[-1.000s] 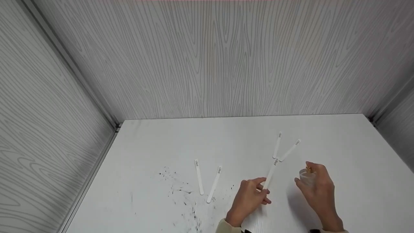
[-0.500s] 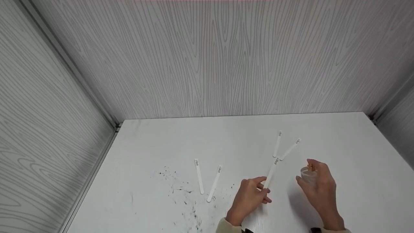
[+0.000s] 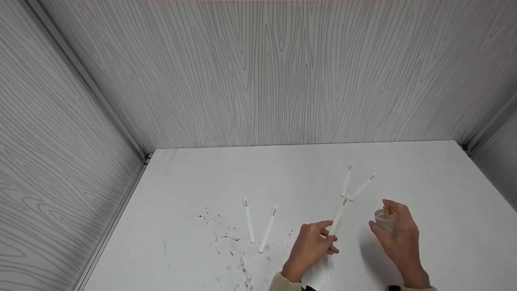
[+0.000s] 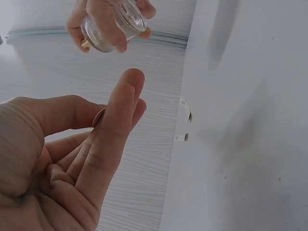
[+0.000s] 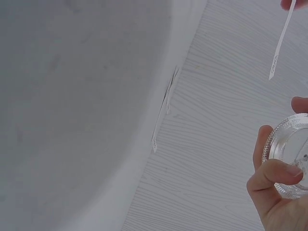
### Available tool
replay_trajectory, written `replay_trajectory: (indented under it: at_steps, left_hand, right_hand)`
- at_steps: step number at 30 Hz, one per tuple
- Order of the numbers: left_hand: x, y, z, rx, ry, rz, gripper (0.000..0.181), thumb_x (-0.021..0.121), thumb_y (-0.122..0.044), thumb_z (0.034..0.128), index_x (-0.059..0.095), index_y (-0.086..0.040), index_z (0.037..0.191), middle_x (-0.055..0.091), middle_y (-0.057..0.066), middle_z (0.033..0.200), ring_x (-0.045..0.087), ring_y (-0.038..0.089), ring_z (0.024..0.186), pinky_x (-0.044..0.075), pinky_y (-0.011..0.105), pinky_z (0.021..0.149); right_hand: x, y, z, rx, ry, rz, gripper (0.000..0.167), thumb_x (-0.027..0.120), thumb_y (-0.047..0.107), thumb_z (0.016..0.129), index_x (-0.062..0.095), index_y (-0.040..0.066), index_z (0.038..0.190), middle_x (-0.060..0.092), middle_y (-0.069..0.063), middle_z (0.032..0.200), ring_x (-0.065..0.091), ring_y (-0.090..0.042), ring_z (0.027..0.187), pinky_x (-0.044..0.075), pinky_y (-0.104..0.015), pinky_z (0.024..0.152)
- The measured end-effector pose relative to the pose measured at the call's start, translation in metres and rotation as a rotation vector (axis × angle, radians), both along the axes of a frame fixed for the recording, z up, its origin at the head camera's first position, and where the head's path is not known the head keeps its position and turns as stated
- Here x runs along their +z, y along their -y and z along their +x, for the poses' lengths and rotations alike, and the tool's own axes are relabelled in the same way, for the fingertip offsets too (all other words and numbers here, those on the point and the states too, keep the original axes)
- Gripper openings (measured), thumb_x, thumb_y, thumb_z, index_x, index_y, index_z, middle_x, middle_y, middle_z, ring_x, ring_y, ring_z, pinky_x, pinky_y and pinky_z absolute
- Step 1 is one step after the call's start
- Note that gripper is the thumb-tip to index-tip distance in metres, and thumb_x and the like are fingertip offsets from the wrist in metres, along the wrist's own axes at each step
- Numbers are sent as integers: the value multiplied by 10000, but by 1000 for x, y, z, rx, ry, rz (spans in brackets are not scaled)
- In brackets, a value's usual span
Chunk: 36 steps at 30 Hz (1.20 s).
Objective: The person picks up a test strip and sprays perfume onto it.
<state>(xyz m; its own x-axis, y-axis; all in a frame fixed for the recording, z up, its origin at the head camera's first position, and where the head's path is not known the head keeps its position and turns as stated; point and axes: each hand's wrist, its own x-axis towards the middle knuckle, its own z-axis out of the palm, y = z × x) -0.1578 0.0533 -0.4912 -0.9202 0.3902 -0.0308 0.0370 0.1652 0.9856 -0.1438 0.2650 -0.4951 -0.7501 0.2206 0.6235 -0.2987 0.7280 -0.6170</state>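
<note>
My left hand (image 3: 309,248) pinches a white paper test strip (image 3: 339,214) between thumb and fingers near its lower end. The strip's printed end points up and away, above the table. To its right, my right hand (image 3: 402,238) holds a clear glass perfume bottle (image 3: 383,222) with a gold-coloured top. In the left wrist view the bottle (image 4: 130,19) shows ribbed sides, with fingers wrapped round it. From the right wrist, the round bottle (image 5: 288,132) is partly cut off by the frame edge. The bottle and the held strip are apart.
Two more strips lie at the back right, a left one (image 3: 346,180) and a right one (image 3: 362,187). Another pair, one strip (image 3: 249,220) beside a second strip (image 3: 268,229), lies left of my hands. Dark marks (image 3: 232,238) spot the white table (image 3: 181,182); wood-grain panels (image 3: 258,81) stand around it.
</note>
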Motion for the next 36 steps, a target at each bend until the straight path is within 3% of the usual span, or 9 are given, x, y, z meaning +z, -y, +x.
replay_trajectory:
  at_steps: [11, 23, 26, 30, 32, 34, 36]
  left_hand:
    - [1, -1, -1, -2, -10, -32, 379, 602, 90, 935, 612, 98, 1314, 740, 59, 856, 708, 119, 585, 583, 218, 551]
    - [0, -1, -1, 0, -16, -32, 376, 603, 87, 934, 613, 103, 1309, 744, 75, 852, 706, 115, 578, 577, 210, 539]
    - [-1, -1, 0, -13, -21, -18, 379, 591, 98, 935, 606, 109, 1313, 747, 104, 868, 714, 137, 585, 579, 212, 542]
    - [-1, 0, 2, -28, -32, 1, 377, 576, 113, 932, 600, 123, 1308, 748, 147, 885, 723, 165, 594, 582, 217, 544]
    - [-1, 0, 2, -28, -35, -3, 375, 580, 108, 934, 602, 121, 1308, 748, 139, 884, 722, 157, 595, 581, 214, 544]
    - [-1, 0, 2, -25, -31, -8, 375, 584, 104, 935, 605, 114, 1310, 749, 126, 882, 720, 145, 594, 581, 211, 547]
    - [0, 0, 2, -26, -34, -13, 376, 585, 104, 937, 602, 116, 1312, 748, 126, 882, 718, 140, 593, 580, 209, 547]
  right_hand:
    - [1, 1, 1, -19, 16, -26, 620, 786, -244, 625, 561, -84, 1180, 650, -283, 1134, 626, -441, 1028, 478, -664, 828]
    - [-1, 1, 0, -18, -37, 6, 607, 788, -223, 622, 568, -89, 1172, 650, -259, 1101, 625, -405, 978, 493, -636, 769]
    - [-4, 0, 1, -21, -47, 27, 605, 795, -206, 622, 571, -82, 1170, 647, -236, 1096, 617, -348, 974, 516, -385, 867]
    - [-5, 1, 2, -29, -56, 44, 604, 800, -194, 618, 574, -74, 1166, 650, -211, 1091, 595, -267, 968, 312, -72, 859]
    - [-5, 1, 2, -27, -57, 45, 608, 798, -201, 615, 568, -76, 1165, 650, -217, 1088, 603, -286, 965, 302, -63, 864]
    - [-4, 1, 2, -26, -52, 46, 614, 800, -212, 611, 562, -81, 1162, 649, -228, 1089, 618, -327, 968, 373, -128, 880]
    - [-3, 1, 1, -22, -48, 44, 618, 801, -223, 608, 556, -87, 1159, 648, -241, 1089, 628, -365, 970, 477, -280, 881]
